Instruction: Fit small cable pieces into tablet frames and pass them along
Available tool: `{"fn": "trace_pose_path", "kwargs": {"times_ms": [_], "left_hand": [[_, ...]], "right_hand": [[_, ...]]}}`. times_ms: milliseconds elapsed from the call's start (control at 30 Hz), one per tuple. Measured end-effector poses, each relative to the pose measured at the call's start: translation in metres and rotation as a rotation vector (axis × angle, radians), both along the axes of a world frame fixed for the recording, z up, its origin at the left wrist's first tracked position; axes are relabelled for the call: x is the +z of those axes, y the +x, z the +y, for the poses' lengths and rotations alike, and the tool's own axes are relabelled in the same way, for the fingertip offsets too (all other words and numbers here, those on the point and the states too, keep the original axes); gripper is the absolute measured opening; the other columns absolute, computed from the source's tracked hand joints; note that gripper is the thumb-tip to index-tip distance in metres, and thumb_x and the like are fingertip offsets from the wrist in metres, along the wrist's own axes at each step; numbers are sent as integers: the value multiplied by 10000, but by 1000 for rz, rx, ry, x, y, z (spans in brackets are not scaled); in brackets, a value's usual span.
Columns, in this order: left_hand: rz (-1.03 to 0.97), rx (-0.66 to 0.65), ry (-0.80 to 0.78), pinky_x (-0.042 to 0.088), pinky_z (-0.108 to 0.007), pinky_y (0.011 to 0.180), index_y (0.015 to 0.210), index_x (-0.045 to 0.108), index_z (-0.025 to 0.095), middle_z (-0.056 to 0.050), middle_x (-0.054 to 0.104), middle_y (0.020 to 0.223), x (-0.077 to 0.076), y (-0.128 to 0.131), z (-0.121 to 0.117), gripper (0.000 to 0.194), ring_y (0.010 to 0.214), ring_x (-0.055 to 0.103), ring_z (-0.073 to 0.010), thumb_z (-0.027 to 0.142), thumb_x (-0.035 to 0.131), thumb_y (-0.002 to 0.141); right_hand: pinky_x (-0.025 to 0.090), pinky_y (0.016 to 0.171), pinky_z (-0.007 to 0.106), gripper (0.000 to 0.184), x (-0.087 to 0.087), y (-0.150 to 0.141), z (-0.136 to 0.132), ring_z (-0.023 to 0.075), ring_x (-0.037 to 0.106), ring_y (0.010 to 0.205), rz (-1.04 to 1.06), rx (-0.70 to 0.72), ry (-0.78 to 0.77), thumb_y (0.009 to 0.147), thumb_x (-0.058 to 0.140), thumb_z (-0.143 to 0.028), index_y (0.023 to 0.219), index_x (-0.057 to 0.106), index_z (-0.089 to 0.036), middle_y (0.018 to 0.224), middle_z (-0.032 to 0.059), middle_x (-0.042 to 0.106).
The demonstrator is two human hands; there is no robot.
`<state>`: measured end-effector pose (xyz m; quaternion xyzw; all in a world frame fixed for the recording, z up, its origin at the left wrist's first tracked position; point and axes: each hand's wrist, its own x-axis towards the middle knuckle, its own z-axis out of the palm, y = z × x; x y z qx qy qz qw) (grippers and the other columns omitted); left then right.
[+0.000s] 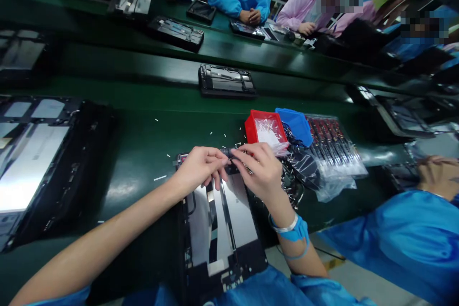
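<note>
Open device (242,217) flat on green bench (136,148), left of the red bin (250,129) and nearer the wearer, with bare inner parts upward. Left hand (204,167) nearer than the red bin and to its left, over the device's far end: thumb and forefinger nipped together, other fingers loosely curled, apparently on a small dark part (230,159). Right hand (263,169) just on the near side of the red bin, thumb and forefinger likewise closed, seemingly on the same part; exact shape too small to tell.

Probably very light, thin and easy to bend or drop; best taken by the edges with fingertips and little squeeze. For the device, probably stiffness in the dark frame, so safest hold along that outer rim. Less safe to press or pull: silver plates and dark ribbon (227,215) down the middle, likely smooth and fragile. Left of the red bin, loose white slivers (160,178), likely featherlight and quick to scatter. Right of it, blue bin (294,124), then bagged strips (333,141), with probably slippery plastic.
</note>
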<state>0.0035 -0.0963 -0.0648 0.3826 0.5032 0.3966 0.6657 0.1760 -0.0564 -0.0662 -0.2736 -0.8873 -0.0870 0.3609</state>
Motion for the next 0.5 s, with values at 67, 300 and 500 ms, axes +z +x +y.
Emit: {"fn": "trace_pose_path", "kwargs": {"times_ms": [67,300,500], "left_hand": [[4,-24,-2,304,-167,309,740,591,130,-61,669,572,3,-1,-3,158,365,574,-128,267,632,807],[179,487,126,466,-181,480,878,681,120,-87,705,906,19,-32,58,148,737,672,-178,138,708,734],[254,810,-70,541,-394,841,1192,564,151,-98,565,1232,11,-54,184,328,1046,592,-220,239,621,881]], "right_hand": [[516,641,284,140,-1,-7,-5,171,557,765,49,61,-8,845,585,-77,845,684,-175,792,58,696],[540,632,298,168,-9,7,5,168,594,721,286,-3,2,834,577,-34,850,680,-166,737,65,700],[539,654,308,233,-7,19,5,170,612,735,336,-73,-36,863,531,-52,971,699,-172,782,59,716]]}}
